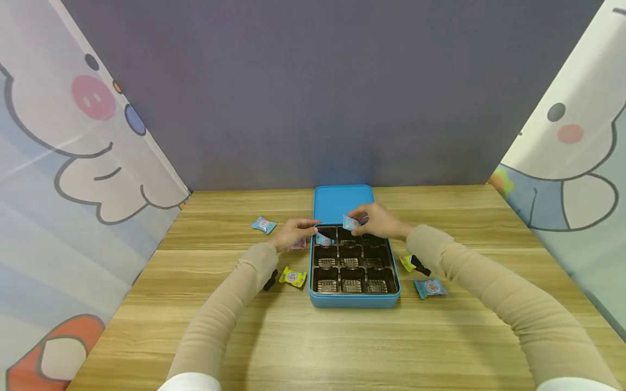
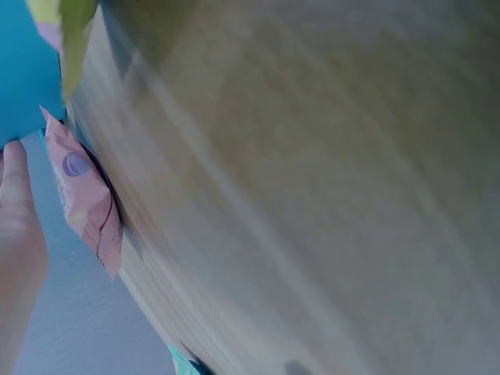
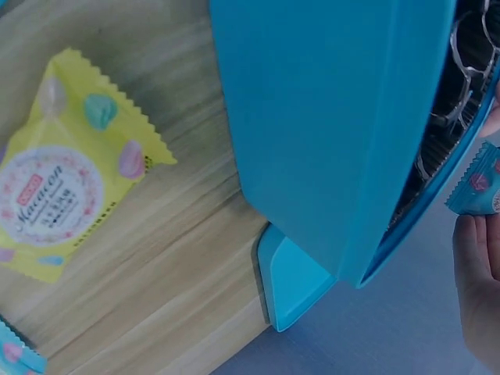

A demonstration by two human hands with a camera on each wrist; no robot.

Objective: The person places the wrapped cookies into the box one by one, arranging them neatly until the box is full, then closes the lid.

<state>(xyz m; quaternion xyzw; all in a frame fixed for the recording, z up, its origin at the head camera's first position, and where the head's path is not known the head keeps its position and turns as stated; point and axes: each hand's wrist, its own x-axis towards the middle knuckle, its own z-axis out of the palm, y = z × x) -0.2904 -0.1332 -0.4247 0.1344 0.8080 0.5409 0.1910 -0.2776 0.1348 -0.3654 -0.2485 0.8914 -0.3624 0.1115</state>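
Observation:
A blue tin box point(image 1: 354, 301) with a dark nine-compartment tray point(image 1: 350, 251) stands on the table. My right hand point(image 1: 375, 220) pinches a blue wrapped macaron point(image 1: 350, 222) over the back middle compartment; the right wrist view shows this blue packet point(image 3: 478, 187) at the fingertips. Another blue packet point(image 1: 324, 239) lies in the back left compartment. My left hand point(image 1: 291, 233) rests at the box's back left corner, its fingers fairly straight and touching the rim. Beneath this hand, a pink packet point(image 1: 297, 244) lies beside the box, also visible in the left wrist view.
The blue lid point(image 1: 343, 202) lies behind the box. To the left are a blue packet point(image 1: 264, 225) and a yellow packet point(image 1: 293, 277). On the right lie a yellow packet point(image 1: 407, 263) and a blue packet point(image 1: 430, 288). A grey panel point(image 1: 337, 98) rises behind the table.

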